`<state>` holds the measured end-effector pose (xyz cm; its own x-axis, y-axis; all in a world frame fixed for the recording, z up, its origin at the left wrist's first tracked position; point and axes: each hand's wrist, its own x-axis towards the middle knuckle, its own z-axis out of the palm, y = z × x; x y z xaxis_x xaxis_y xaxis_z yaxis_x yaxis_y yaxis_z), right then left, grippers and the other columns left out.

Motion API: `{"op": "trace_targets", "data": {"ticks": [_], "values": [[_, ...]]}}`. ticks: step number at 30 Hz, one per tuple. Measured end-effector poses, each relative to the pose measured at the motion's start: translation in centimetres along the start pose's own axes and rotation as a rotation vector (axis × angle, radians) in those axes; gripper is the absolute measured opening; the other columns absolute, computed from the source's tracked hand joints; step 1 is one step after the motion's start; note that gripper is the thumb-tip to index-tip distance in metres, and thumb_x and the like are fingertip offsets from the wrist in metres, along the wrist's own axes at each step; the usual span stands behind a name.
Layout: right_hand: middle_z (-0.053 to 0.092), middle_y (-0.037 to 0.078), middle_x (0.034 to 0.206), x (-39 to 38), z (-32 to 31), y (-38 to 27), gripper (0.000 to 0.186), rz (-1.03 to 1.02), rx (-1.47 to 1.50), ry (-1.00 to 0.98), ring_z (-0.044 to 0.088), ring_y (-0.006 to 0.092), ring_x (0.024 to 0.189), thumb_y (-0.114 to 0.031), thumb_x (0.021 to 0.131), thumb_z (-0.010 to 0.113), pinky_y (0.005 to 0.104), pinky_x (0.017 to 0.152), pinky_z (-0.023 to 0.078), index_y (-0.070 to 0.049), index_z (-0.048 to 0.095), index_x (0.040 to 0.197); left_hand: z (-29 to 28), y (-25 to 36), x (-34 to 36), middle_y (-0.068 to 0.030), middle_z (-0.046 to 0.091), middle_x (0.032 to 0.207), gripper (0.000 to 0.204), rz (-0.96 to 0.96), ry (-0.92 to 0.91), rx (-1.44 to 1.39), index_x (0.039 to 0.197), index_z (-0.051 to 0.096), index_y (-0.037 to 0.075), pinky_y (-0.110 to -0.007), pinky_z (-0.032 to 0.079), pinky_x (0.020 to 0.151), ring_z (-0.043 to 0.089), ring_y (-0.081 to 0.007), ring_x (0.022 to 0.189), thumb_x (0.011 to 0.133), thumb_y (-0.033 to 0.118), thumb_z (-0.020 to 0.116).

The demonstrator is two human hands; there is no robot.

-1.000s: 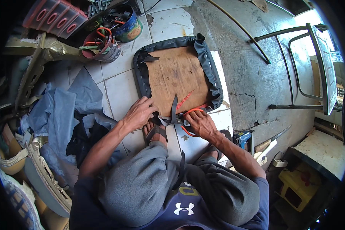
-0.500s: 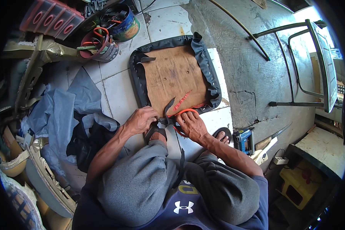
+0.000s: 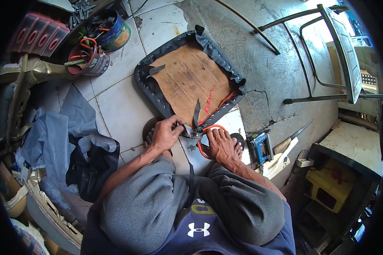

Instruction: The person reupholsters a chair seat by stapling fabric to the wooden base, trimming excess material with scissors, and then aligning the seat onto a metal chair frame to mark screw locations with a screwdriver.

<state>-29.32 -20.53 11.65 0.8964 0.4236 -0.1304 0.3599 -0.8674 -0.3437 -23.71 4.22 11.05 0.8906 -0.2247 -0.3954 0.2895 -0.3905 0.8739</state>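
Note:
An upholstered seat pad [image 3: 185, 83] lies face down on the tiles. Its wooden board shows in the middle, and black cover material is folded over the rim and stapled. At the near corner my left hand [image 3: 165, 135] pinches the edge of the black cover [image 3: 186, 128]. My right hand [image 3: 220, 142] is closed around pliers [image 3: 212, 126] with curved orange handles, their metal head beside my left fingertips. A black strip [image 3: 196, 112] and a torn red strip [image 3: 209, 100] lie on the board near the pliers.
A blue staple gun [image 3: 260, 147] stands right of my foot. Grey and black cloth [image 3: 78, 140] is heaped at left. Tool buckets [image 3: 91, 59], a red organizer [image 3: 38, 36] and carved frame parts surround the far left. A metal folding chair [image 3: 347, 55] stands at right.
The seat pad has turned slightly and sits further left in view. My left hand has shifted right to the near corner, and the pliers' orange handles now show more spread.

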Motion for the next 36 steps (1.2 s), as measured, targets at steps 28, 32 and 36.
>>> {"op": "trace_targets", "data": {"ticks": [28,32,36], "values": [[0.061,0.014,0.113,-4.0,2.4,7.3,0.055,0.287,0.068,0.013,0.058,0.0344,0.115,-0.028,0.074,0.080,0.0439,0.095,0.048,-0.006,0.057,0.120,10.9,5.9,2.5,-0.0174,0.068,0.094,0.015,0.472,-0.279,-0.076,0.100,0.063,-0.001,-0.041,0.053,0.081,0.069,-0.0337,0.090,0.086,-0.002,0.063],[0.063,0.013,0.110,-2.4,4.9,8.4,0.047,0.091,0.142,0.183,0.061,0.0312,0.113,-0.028,0.074,0.078,0.0436,0.089,0.052,-0.008,0.058,0.112,12.2,6.9,3.0,-0.0172,0.068,0.093,0.014,0.554,-0.272,-0.183,0.099,0.062,-0.001,-0.040,0.052,0.081,0.068,-0.0336,0.090,0.085,-0.002,0.062],[0.064,0.013,0.110,1.9,4.9,5.8,0.040,0.072,0.078,0.159,0.062,0.0306,0.111,-0.027,0.080,0.074,0.0437,0.088,0.053,-0.008,0.058,0.112,12.5,8.8,2.9,-0.0167,0.067,0.093,0.013,0.540,-0.309,-0.201,0.098,0.062,-0.001,-0.040,0.052,0.082,0.068,-0.0320,0.092,0.085,-0.003,0.061]]}}
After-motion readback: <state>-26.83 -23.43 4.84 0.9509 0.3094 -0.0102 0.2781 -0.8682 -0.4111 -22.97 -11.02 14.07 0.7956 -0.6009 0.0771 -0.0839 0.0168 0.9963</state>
